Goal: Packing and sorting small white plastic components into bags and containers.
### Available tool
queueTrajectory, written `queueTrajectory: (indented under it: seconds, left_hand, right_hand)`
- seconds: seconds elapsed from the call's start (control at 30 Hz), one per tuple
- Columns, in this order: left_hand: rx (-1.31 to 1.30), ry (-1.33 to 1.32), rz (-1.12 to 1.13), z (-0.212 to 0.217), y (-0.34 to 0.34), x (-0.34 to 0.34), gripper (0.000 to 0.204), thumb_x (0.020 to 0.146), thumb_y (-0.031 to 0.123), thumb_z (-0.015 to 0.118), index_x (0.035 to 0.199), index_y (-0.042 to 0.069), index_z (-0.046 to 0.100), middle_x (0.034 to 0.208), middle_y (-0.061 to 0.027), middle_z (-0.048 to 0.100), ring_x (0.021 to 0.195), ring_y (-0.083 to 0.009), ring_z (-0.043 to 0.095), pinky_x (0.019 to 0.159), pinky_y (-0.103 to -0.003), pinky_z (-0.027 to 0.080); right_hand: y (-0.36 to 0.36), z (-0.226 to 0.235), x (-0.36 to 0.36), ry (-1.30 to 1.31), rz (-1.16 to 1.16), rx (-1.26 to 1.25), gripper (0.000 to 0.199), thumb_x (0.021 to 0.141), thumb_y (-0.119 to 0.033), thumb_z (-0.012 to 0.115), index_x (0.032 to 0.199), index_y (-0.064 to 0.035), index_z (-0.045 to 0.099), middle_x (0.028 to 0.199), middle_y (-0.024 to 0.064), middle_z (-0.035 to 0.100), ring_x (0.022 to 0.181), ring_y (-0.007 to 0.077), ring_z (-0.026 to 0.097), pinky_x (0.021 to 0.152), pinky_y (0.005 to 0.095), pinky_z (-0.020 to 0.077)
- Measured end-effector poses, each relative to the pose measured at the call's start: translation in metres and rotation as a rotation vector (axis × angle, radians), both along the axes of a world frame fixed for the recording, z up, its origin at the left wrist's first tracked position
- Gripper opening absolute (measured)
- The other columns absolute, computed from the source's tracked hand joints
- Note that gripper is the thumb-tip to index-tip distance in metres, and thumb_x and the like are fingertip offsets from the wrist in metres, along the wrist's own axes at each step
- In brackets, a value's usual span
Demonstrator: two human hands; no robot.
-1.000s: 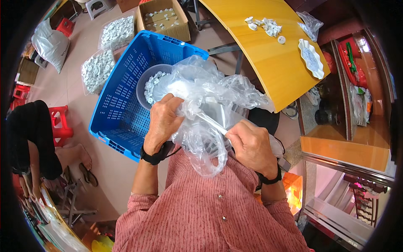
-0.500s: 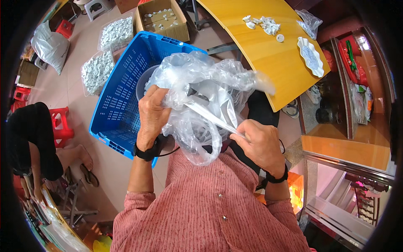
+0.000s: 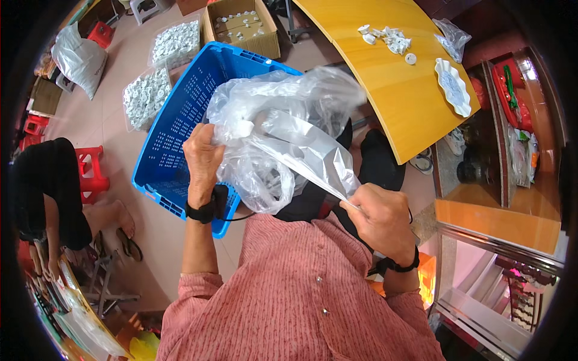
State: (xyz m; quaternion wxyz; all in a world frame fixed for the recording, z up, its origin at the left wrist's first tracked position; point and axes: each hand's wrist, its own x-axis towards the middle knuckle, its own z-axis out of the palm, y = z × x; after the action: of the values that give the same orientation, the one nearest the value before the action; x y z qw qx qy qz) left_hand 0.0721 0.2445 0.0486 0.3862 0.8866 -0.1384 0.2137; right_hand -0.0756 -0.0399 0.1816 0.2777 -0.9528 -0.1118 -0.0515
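A bundle of clear plastic bags (image 3: 277, 99) hangs between my two hands, partly over the blue plastic basket (image 3: 174, 141). My left hand (image 3: 203, 153) is closed on the gathered left side of the clear bags. In my right hand (image 3: 383, 221) is pinched the corner of a silvery plastic bag (image 3: 310, 147), stretched tight from the bundle toward me. Its other end runs into the crumpled plastic near my left hand. The bundle hides much of the basket's inside.
A yellow table (image 3: 385, 78) at the right bears small white plastic parts (image 3: 394, 42) and a scalloped white dish (image 3: 453, 87). Two tubs of white parts (image 3: 147, 96) and a cardboard box (image 3: 244, 30) stand beyond the basket. Another person's leg (image 3: 108, 219) and a red stool (image 3: 91, 174) are left.
My right hand has moved right and slightly toward me, pulling more of the silvery bag out of the clear plastic. My left hand has shifted a little left.
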Motion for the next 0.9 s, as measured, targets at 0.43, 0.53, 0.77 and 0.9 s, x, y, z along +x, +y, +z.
queueTrajectory:
  seconds: [0.43, 0.53, 0.77, 0.9]
  left_hand:
    - [-0.317, 0.488, -0.543, 0.021, -0.03, -0.009, 0.046, 0.067, 0.005, 0.073, 0.112, 0.001, 0.065, 0.109, -0.0125, 0.067, 0.1, -0.0223, 0.063, 0.088, -0.033, 0.048]
    - [-0.254, 0.518, -0.506, 0.015, -0.029, -0.007, 0.045, 0.07, 0.005, 0.074, 0.114, 0.002, 0.065, 0.102, -0.0062, 0.069, 0.091, -0.0134, 0.062, 0.084, -0.029, 0.049]
    - [-0.481, 0.586, -0.355, -0.01, 0.002, -0.002, 0.036, 0.072, 0.001, 0.068, 0.109, -0.001, 0.067, 0.101, -0.0061, 0.069, 0.093, -0.0126, 0.062, 0.084, -0.029, 0.051]
    - [-0.711, 0.319, -0.125, -0.017, 0.053, -0.003, 0.042, 0.08, 0.004, 0.066, 0.121, 0.003, 0.061, 0.117, -0.0083, 0.064, 0.1, -0.0158, 0.062, 0.088, -0.03, 0.051]
  right_hand:
    - [-0.032, 0.005, -0.001, -0.126, -0.39, 0.26, 0.019, 0.076, 0.0, 0.064, 0.09, -0.0015, 0.051, 0.082, 0.0127, 0.059, 0.078, 0.0273, 0.061, 0.069, 0.0325, 0.0488]
    - [-0.044, 0.01, -0.006, -0.159, -0.556, 0.207, 0.019, 0.08, -0.003, 0.066, 0.091, -0.0023, 0.05, 0.079, 0.0087, 0.056, 0.072, 0.0175, 0.056, 0.067, 0.0283, 0.046]
    - [-0.063, 0.019, -0.01, -0.315, -0.721, 0.598, 0.016, 0.089, -0.006, 0.062, 0.103, -0.002, 0.054, 0.091, 0.0015, 0.056, 0.079, 0.0081, 0.052, 0.072, 0.0211, 0.0428]
    - [-0.078, 0.018, -0.012, -0.425, -0.736, 0.594, 0.026, 0.091, -0.004, 0.058, 0.116, 0.0025, 0.055, 0.107, 0.007, 0.061, 0.093, 0.0111, 0.057, 0.083, 0.0242, 0.0456]
